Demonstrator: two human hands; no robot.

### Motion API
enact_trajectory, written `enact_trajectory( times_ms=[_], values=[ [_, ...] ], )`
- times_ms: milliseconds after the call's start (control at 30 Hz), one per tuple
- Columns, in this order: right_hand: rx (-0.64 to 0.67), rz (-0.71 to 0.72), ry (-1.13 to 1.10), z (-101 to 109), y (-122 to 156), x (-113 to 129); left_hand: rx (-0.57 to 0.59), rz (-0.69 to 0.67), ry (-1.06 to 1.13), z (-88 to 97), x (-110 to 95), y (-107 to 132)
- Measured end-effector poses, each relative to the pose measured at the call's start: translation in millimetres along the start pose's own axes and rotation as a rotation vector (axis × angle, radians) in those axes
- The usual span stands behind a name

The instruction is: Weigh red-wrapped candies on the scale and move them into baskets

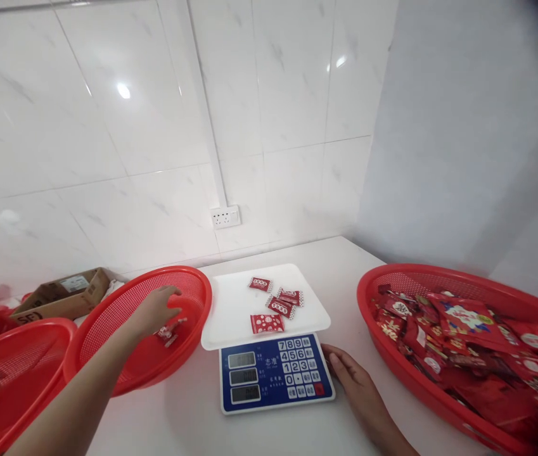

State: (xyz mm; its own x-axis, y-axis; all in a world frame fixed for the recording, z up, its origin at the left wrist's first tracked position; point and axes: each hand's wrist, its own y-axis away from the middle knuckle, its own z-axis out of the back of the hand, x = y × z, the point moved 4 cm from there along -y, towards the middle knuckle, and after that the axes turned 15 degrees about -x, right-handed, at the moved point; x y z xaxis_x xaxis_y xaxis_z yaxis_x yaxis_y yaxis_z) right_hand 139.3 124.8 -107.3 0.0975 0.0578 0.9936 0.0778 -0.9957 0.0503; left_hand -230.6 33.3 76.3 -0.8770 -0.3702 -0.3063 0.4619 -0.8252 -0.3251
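Fingers of the left hand [157,309] spread loosely open inside the small red basket [102,310], just above a loose packet [170,330]. The right hand [357,380] lay flat on the table [187,418], fingers open, touching the scale [275,377], whose white pan [230,304] carried four red packets [267,323].

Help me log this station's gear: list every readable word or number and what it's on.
"志准": scale front panel.
"7 8 9", "4 5 6", "1 2 3", "0": its keypad; the other keys are too small to read.
Displays: blurred, unreadable.
Packets: print too small.
Box label: too small.
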Motion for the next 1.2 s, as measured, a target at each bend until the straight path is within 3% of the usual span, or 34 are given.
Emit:
enact_trajectory(
  times_ms=[167,267,400,533,733,1067,1200],
  values=[
    [-0.016,0.016,0.033,-0.4,1.4,2.8,0.128,-0.303,0.134,-46.5,-81.5,20.6],
    [-0.022,0.028,0.025,-1.1,2.4,4.7,0.263,-0.589,0.198,-79.1,-133.7,30.2],
    [-0.017,0.045,0.002,-2.2,2.0,4.3,0.270,-0.701,0.205,-113.0,-169.8,23.5],
    [-0.019,0.055,-0.010,-2.7,1.4,3.9,0.221,-0.757,0.185,-130.9,-184.7,15.5],
    [-0.016,0.046,-0.002,-3.4,1.9,5.8,0.074,-0.809,0.087,-127.4,-195.7,13.6],
    [-0.028,0.058,0.003,-3.8,2.3,9.1,-0.010,-0.668,-0.072,-138.7,-195.3,10.1],
    [-0.034,0.074,0.017,-3.7,2.9,11.5,-0.048,-0.605,-0.081,-128.1,-189.2,5.1]
  ],
)
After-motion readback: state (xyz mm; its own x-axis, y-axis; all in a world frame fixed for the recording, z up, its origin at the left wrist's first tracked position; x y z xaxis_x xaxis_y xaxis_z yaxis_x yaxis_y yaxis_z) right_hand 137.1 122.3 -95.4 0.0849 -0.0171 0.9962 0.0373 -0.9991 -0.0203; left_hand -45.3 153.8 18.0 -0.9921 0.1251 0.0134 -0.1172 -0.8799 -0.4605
